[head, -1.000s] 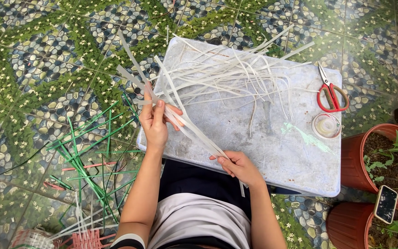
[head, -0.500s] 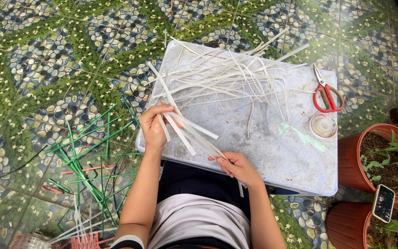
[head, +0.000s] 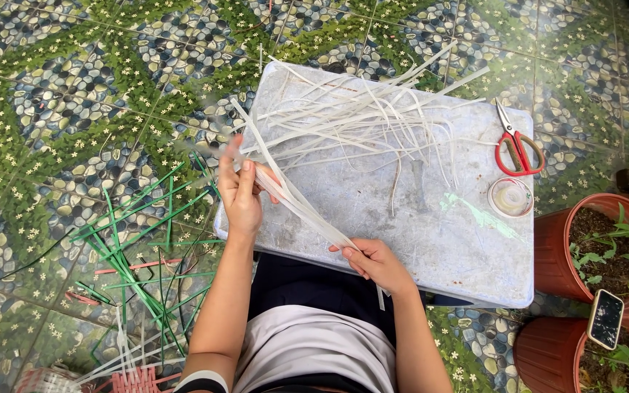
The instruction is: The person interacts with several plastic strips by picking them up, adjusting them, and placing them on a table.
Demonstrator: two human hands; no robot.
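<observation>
strips (head: 296, 200), white and flat, ran taut between hands: left hand (head: 242, 191) pinched them at nine o'clock, right hand (head: 374, 262) gripped their ends at six.

A low grey board (head: 402, 240) sits on a pebble-patterned tile floor (head: 60, 94). On the board, loose white strips (head: 358, 116) fan across toward twelve o'clock, red-handled scissors (head: 517, 145) lie at two o'clock, and a clear tape roll (head: 510, 197) rests just below them. Green strips (head: 140, 233) lie scattered on the floor at nine o'clock.
</observation>
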